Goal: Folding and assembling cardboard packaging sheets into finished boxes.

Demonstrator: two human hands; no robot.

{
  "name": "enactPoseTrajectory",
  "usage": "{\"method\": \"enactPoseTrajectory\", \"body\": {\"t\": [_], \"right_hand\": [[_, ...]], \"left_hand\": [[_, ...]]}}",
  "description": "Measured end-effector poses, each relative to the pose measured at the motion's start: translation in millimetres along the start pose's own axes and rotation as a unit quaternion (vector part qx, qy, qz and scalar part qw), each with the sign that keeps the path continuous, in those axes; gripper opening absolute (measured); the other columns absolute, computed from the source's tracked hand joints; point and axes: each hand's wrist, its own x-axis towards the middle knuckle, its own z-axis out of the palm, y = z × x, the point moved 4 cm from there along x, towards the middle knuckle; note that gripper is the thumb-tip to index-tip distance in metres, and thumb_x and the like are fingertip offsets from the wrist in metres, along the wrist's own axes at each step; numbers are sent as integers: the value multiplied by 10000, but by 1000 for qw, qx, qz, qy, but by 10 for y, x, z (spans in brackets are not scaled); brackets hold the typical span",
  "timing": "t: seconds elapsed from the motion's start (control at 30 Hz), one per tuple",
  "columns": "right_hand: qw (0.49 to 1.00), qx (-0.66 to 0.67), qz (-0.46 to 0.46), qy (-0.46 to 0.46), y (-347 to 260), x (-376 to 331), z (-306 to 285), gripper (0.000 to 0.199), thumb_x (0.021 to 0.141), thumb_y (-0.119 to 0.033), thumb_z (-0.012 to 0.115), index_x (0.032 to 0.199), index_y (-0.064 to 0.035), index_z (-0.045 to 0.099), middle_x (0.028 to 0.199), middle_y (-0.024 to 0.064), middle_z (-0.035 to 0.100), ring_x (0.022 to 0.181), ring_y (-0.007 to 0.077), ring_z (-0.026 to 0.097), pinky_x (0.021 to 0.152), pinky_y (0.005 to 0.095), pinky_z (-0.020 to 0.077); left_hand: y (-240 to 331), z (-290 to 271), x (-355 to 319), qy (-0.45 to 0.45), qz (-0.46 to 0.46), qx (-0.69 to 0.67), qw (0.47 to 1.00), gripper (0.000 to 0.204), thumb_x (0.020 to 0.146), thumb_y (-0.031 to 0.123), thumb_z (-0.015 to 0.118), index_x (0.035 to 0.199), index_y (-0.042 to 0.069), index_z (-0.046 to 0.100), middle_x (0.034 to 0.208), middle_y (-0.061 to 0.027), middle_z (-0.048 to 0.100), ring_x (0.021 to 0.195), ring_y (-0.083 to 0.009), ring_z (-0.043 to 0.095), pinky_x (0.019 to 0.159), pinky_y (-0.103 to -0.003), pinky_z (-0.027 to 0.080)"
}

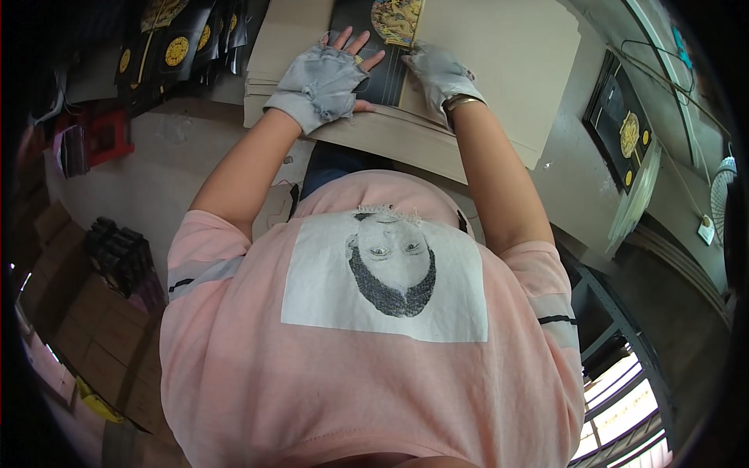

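I see the left hand (321, 84), fingers splayed loose, the black printed sheet (385, 86) under them, presumably steadied on pale boards (495, 66); whether the right hand (439, 75), at its edge, grips, I can't tell.

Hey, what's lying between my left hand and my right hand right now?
In the head view, a black sheet with a gold design lies between your left hand and right hand, on top of the beige boards.

A red plastic stool (122, 134) and cardboard boxes (97, 345) stand left.
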Motion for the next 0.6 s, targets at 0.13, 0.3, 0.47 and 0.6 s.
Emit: {"method": "enactPoseTrajectory", "body": {"t": [0.13, 0.3, 0.47, 0.6], "right_hand": [[999, -5, -39, 21, 52, 65, 68, 379, 1002, -393, 632, 1191, -68, 678, 977, 85, 748, 805, 236, 711, 806, 426, 544], [987, -5, -99, 127, 68, -31, 102, 391, 935, -377, 655, 1204, -96, 702, 1084, 148, 757, 1010, 353, 711, 901, 453, 543], [975, -134, -79, 158, -312, -505, -106, 508, 880, -367, 646, 1318, -110, 660, 1360, 176, 651, 1222, 362, 639, 969, 457, 531], [915, -208, -248, 240, -692, -737, 38, 646, 949, -426, 586, 1477, -65, 503, 1564, 186, 465, 1449, 334, 439, 1173, 462, 373]], "left_hand": [[36, -51, 19, -28, 2, 7, 1000, 845, 865, 725, 612, 1585, 329, 416, 1696, -107, 290, 1567, -351, 247, 1261, -541, 216], [43, -79, 23, -37, 22, 13, 999, 803, 868, 733, 595, 1561, 350, 461, 1686, -101, 314, 1552, -362, 277, 1264, -498, 236], [6, -38, -5, -21, 22, 4, 1000, 781, 873, 731, 594, 1536, 327, 502, 1680, -102, 328, 1551, -354, 279, 1267, -470, 241], [-15, -101, 12, -41, 33, -14, 999, 894, 853, 726, 617, 1520, 139, 515, 1649, -127, 372, 1536, -353, 307, 1264, -457, 253]]}}
